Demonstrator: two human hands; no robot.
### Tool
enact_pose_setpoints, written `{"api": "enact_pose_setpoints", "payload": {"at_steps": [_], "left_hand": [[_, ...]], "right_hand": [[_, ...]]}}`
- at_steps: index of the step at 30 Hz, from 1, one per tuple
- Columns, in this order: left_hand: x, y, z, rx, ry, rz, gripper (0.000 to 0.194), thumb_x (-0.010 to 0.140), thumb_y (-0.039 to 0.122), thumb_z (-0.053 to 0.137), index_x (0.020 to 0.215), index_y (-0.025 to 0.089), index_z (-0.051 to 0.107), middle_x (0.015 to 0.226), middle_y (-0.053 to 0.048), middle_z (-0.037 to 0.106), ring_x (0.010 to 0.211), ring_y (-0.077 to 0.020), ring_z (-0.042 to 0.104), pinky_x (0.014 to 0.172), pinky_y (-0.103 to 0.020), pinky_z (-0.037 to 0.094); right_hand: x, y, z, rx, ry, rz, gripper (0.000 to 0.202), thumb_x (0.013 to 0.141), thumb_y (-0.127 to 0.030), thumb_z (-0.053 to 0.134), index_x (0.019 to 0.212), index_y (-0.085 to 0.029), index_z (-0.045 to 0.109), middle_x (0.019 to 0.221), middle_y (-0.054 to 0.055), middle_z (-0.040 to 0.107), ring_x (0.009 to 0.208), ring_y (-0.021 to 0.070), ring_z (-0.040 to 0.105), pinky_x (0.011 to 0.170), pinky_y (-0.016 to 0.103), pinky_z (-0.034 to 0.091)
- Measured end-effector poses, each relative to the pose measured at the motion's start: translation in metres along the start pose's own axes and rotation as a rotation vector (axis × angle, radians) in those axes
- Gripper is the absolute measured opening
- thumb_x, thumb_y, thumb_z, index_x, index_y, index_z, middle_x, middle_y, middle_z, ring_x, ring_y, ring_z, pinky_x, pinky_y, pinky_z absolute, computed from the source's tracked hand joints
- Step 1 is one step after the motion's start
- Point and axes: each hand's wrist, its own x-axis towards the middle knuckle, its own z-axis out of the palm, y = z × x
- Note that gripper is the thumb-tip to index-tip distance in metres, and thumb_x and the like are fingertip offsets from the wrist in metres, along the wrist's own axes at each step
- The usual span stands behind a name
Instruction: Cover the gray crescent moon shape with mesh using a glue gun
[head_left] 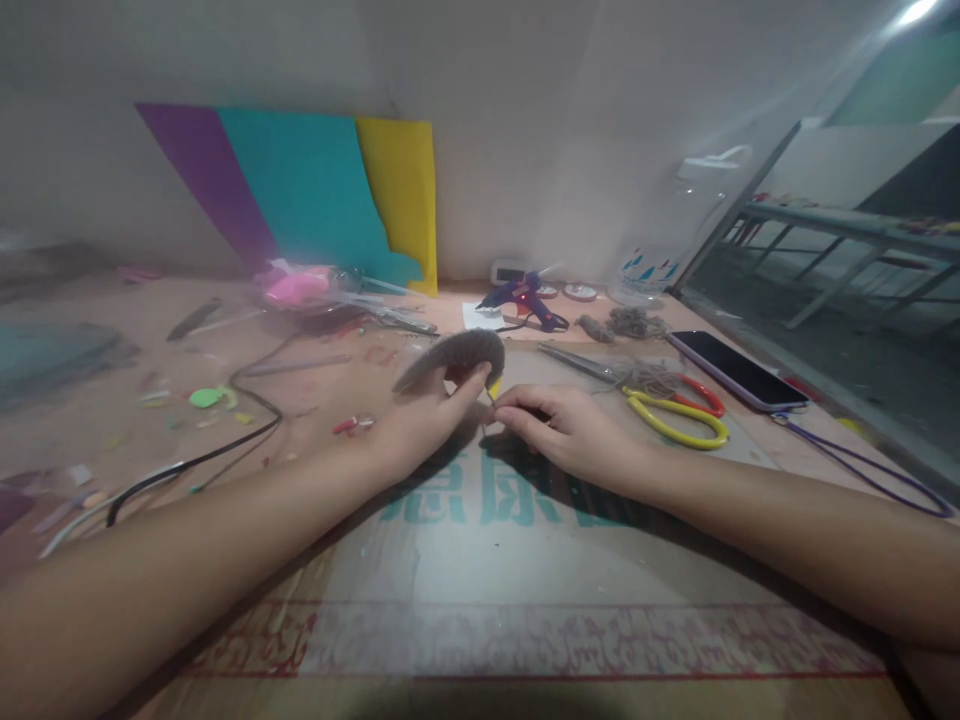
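My left hand (424,410) grips a grey, curved, yarn-wrapped piece (469,348), tilted above the mat. The thumb presses on its near right edge, and the fingers underneath are mostly hidden. A small yellow bit (493,388) shows below that edge. Close beside it, my right hand (574,430) has thumb and forefinger pinched on a thin grey strand (490,400) that runs up to the piece. To the right lie scissors (675,420) with yellow and red handles, loose grey yarn (652,380) resting against them.
A purple glue gun (525,297) with a red light stands at the back near more grey yarn (637,322). A phone (739,370) lies right, a clear bottle (652,240) behind. A black cable (225,455) and scraps spread left; coloured sheets (300,190) lean on the wall.
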Motion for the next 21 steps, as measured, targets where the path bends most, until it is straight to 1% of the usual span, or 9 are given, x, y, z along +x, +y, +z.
{"api": "enact_pose_setpoints", "payload": {"at_steps": [2, 4, 5, 7, 9, 11, 15, 18, 21], "left_hand": [[-0.001, 0.001, 0.000, 0.000, -0.013, 0.003, 0.045, 0.089, 0.055, 0.046, 0.105, 0.019, 0.067, 0.107, -0.011, 0.070, 0.107, -0.0276, 0.062, 0.097, -0.036, 0.043], [-0.002, 0.002, -0.001, -0.014, -0.023, 0.005, 0.045, 0.089, 0.056, 0.045, 0.103, 0.019, 0.067, 0.106, -0.010, 0.070, 0.106, -0.0275, 0.062, 0.095, -0.036, 0.043], [-0.002, 0.003, -0.002, -0.023, -0.040, -0.004, 0.045, 0.089, 0.057, 0.044, 0.100, 0.019, 0.068, 0.102, -0.010, 0.071, 0.104, -0.0275, 0.062, 0.093, -0.036, 0.044], [-0.001, 0.005, -0.004, -0.048, -0.099, -0.038, 0.048, 0.090, 0.057, 0.041, 0.088, 0.019, 0.069, 0.088, -0.008, 0.072, 0.093, -0.0268, 0.065, 0.083, -0.034, 0.046], [0.000, 0.005, -0.006, -0.109, -0.161, -0.056, 0.049, 0.092, 0.056, 0.039, 0.077, 0.018, 0.068, 0.073, -0.006, 0.071, 0.078, -0.0242, 0.065, 0.072, -0.032, 0.045], [0.003, 0.004, -0.006, -0.185, -0.170, -0.046, 0.048, 0.092, 0.053, 0.041, 0.072, 0.018, 0.066, 0.066, -0.004, 0.069, 0.069, -0.0218, 0.063, 0.065, -0.030, 0.043], [0.006, 0.000, -0.003, -0.240, -0.154, -0.045, 0.045, 0.090, 0.051, 0.046, 0.069, 0.017, 0.066, 0.066, -0.004, 0.070, 0.068, -0.0207, 0.063, 0.062, -0.028, 0.043], [0.007, -0.001, 0.000, -0.275, -0.188, -0.035, 0.042, 0.090, 0.048, 0.047, 0.072, 0.017, 0.069, 0.068, -0.005, 0.072, 0.068, -0.0208, 0.064, 0.062, -0.028, 0.045], [0.007, -0.002, 0.001, -0.317, -0.222, -0.018, 0.041, 0.090, 0.046, 0.046, 0.073, 0.018, 0.071, 0.066, -0.005, 0.072, 0.067, -0.0208, 0.065, 0.062, -0.028, 0.046]], "right_hand": [[0.002, 0.004, -0.004, -0.049, 0.086, -0.023, 0.020, 0.092, -0.028, 0.053, 0.083, -0.019, 0.068, 0.077, 0.002, 0.069, 0.068, 0.0135, 0.059, 0.063, 0.025, 0.042], [0.005, 0.011, -0.006, -0.073, 0.187, -0.020, 0.019, 0.091, -0.031, 0.055, 0.082, -0.019, 0.067, 0.075, 0.001, 0.068, 0.066, 0.0133, 0.057, 0.062, 0.025, 0.040], [0.006, 0.016, -0.007, -0.074, 0.229, -0.011, 0.020, 0.091, -0.033, 0.056, 0.082, -0.019, 0.067, 0.073, 0.001, 0.067, 0.064, 0.0131, 0.055, 0.061, 0.025, 0.040], [0.009, 0.023, -0.008, -0.068, 0.272, 0.023, 0.019, 0.089, -0.035, 0.058, 0.082, -0.018, 0.067, 0.070, 0.001, 0.065, 0.062, 0.0126, 0.053, 0.059, 0.025, 0.039], [0.010, 0.027, -0.008, -0.059, 0.272, 0.061, 0.019, 0.088, -0.035, 0.059, 0.082, -0.018, 0.066, 0.068, 0.000, 0.063, 0.060, 0.0123, 0.050, 0.058, 0.025, 0.038], [0.011, 0.029, -0.008, -0.046, 0.264, 0.080, 0.019, 0.087, -0.035, 0.060, 0.082, -0.018, 0.066, 0.067, -0.001, 0.061, 0.059, 0.0120, 0.049, 0.057, 0.025, 0.038], [0.012, 0.028, -0.007, 0.007, 0.249, 0.121, 0.022, 0.086, -0.038, 0.061, 0.081, -0.018, 0.066, 0.064, -0.002, 0.058, 0.058, 0.0115, 0.047, 0.055, 0.025, 0.036], [0.012, 0.029, -0.007, 0.056, 0.229, 0.153, 0.023, 0.086, -0.040, 0.062, 0.082, -0.018, 0.067, 0.062, -0.003, 0.056, 0.055, 0.0111, 0.046, 0.053, 0.025, 0.035], [0.012, 0.029, -0.007, 0.072, 0.219, 0.146, 0.021, 0.084, -0.039, 0.063, 0.081, -0.018, 0.067, 0.065, -0.002, 0.060, 0.058, 0.0117, 0.048, 0.056, 0.026, 0.036]]}}
